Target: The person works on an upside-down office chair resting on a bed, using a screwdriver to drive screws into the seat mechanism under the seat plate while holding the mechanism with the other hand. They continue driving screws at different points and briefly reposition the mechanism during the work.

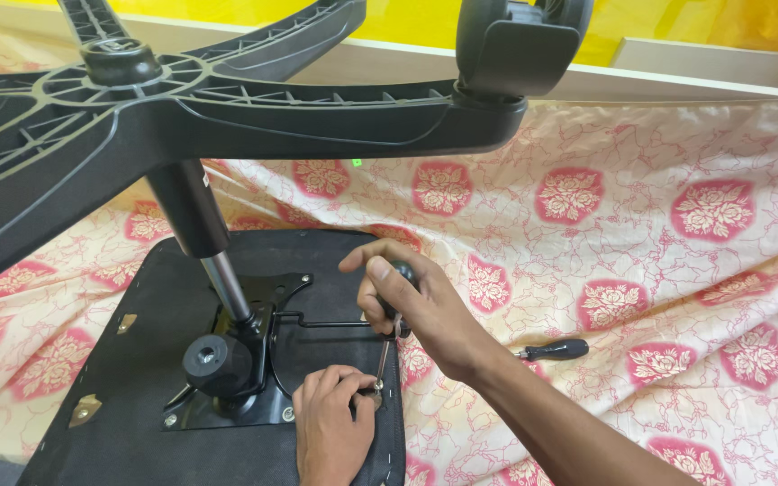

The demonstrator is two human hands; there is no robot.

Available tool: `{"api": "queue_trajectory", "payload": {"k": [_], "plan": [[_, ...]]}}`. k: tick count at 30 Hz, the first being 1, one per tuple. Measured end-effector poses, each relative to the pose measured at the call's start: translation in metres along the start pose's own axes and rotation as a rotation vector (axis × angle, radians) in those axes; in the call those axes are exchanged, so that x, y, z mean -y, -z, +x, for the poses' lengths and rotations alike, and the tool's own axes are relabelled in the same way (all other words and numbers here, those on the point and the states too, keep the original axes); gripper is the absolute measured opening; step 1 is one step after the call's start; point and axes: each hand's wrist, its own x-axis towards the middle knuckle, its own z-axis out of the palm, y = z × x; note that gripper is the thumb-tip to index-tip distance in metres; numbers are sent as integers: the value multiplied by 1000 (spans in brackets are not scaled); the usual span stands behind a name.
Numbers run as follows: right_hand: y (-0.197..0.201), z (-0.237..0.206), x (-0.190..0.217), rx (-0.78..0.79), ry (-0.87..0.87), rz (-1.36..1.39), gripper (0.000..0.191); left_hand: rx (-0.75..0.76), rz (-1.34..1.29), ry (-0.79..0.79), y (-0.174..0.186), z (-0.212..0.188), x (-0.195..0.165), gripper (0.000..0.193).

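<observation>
An office chair lies upside down, its black seat underside [137, 360] facing up on a floral cloth. My right hand [416, 310] grips the dark handle of a screwdriver [385, 353] held nearly upright, tip down near the seat's front edge. My left hand [330, 423] rests on the seat with fingers pinched around the screwdriver's tip, where a small screw seems to sit. The black metal seat mechanism [245, 360] with its round knob [213, 360] lies just left of both hands. The gas cylinder [204, 243] rises to the star base [227, 108].
A second screwdriver [556, 349] with a black handle lies on the pink and cream floral cloth [659, 252] to the right. A caster wheel [520, 45] hangs overhead at the end of one base arm. Metal brackets [85, 409] sit on the seat's left edge.
</observation>
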Motion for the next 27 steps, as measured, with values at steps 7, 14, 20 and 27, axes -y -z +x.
{"api": "queue_trajectory", "payload": {"k": [7, 14, 20, 27], "plan": [[-1, -2, 2, 100, 116, 120, 52, -73, -31, -79, 11, 0, -12, 26], [-6, -1, -4, -52, 174, 72, 18, -2, -29, -68, 20, 0, -19, 29], [-6, -3, -2, -130, 106, 141, 40, -36, -70, -89, 20, -1, -17, 23], [-8, -5, 4, -150, 36, -1, 29, -42, -55, -104, 18, -2, -15, 23]]}}
